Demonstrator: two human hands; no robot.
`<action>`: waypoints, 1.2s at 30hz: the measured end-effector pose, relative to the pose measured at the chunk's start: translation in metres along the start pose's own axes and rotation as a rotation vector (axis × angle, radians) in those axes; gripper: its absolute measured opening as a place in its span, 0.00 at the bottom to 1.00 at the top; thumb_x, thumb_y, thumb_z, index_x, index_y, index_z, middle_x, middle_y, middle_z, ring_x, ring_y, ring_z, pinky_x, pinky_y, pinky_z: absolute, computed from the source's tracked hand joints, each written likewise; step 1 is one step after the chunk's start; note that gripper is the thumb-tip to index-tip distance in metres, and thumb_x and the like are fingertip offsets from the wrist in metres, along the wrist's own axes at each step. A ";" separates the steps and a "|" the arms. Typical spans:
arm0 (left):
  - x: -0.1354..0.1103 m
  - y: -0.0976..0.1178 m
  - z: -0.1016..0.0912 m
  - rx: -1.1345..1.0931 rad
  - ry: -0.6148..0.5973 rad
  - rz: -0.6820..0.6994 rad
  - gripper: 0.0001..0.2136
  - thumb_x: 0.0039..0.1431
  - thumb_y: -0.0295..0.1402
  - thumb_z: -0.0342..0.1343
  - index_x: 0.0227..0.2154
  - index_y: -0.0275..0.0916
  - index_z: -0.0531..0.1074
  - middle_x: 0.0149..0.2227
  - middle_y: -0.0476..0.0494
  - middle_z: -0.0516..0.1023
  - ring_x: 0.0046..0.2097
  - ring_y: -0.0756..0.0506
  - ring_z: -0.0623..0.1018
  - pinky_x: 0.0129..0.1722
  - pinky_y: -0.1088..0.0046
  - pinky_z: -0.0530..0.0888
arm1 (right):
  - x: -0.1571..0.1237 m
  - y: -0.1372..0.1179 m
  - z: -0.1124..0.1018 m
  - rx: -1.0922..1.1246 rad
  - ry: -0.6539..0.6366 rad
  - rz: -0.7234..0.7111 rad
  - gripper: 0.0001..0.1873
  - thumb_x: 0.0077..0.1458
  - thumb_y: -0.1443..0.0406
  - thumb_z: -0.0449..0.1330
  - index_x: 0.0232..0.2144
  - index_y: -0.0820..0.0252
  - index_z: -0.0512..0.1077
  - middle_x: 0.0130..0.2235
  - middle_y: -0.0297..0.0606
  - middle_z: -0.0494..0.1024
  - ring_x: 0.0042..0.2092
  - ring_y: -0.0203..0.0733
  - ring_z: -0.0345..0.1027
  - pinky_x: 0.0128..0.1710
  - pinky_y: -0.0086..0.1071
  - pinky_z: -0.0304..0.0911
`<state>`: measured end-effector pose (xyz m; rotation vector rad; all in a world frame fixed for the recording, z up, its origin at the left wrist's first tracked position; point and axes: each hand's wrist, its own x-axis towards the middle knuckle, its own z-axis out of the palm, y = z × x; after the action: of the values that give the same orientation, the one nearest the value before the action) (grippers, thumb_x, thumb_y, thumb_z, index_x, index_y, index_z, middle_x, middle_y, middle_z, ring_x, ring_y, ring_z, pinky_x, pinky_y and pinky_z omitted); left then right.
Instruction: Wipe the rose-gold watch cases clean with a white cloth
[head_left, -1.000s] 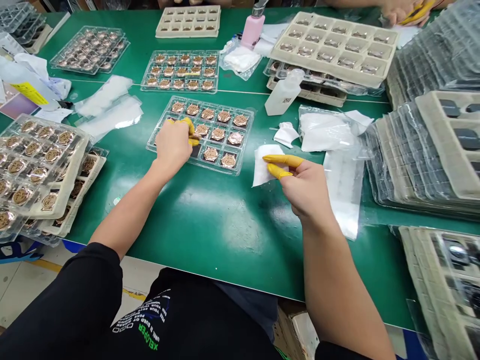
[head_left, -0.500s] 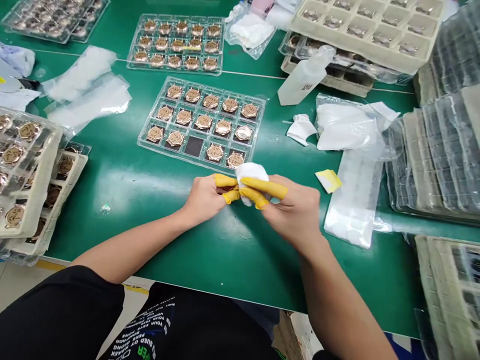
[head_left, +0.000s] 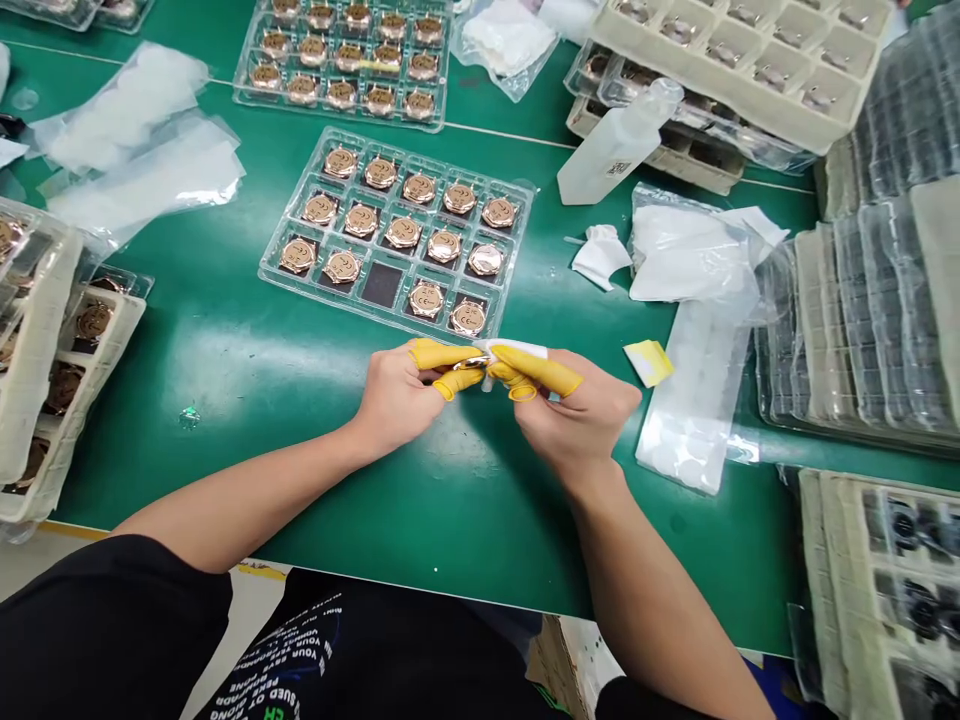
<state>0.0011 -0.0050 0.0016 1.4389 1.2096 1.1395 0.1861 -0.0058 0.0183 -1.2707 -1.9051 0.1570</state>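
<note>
On the green desk my clear tray has fourteen pockets filled and one bare. That missing part, a small metal piece, sits pinched in my left hand while my right hand presses a white wipe against it; cleaning seems barely begun.

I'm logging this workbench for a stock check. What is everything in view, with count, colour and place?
clear tray: one, fourteen rose-gold parts, one slot empty, centre
second clear tray: one, rose-gold parts, top
beige trays: stacked, top right
white bottle: one, lying beside them
plastic bags: several, clear, upper left
yellow finger cot: one, loose, right of the hands
table: green
metal part: one, between both hands
white wipe: one, at right hand
left hand: yellow-tipped
right hand: yellow-tipped
</note>
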 end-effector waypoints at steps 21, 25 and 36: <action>0.003 -0.007 0.001 -0.060 -0.041 0.091 0.07 0.54 0.26 0.65 0.36 0.42 0.84 0.39 0.47 0.86 0.42 0.46 0.83 0.46 0.69 0.79 | -0.003 0.002 0.007 0.193 0.078 -0.204 0.17 0.55 0.75 0.60 0.39 0.49 0.81 0.30 0.33 0.80 0.32 0.38 0.69 0.32 0.33 0.63; 0.001 -0.003 -0.004 0.182 -0.051 0.173 0.10 0.56 0.24 0.64 0.37 0.43 0.85 0.37 0.48 0.87 0.39 0.46 0.83 0.41 0.70 0.77 | -0.005 0.005 0.008 -0.096 0.088 -0.343 0.19 0.51 0.77 0.59 0.39 0.52 0.80 0.30 0.34 0.80 0.30 0.37 0.68 0.28 0.32 0.57; 0.006 -0.005 0.001 -0.158 0.004 -0.080 0.10 0.55 0.29 0.68 0.41 0.40 0.81 0.40 0.46 0.85 0.40 0.47 0.85 0.43 0.71 0.82 | 0.001 0.003 0.008 0.198 0.083 0.208 0.08 0.62 0.62 0.61 0.32 0.56 0.78 0.27 0.31 0.74 0.26 0.33 0.64 0.27 0.30 0.59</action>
<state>0.0022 0.0016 -0.0028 1.2597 1.1436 1.1571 0.1831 -0.0007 0.0121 -1.3161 -1.6413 0.3848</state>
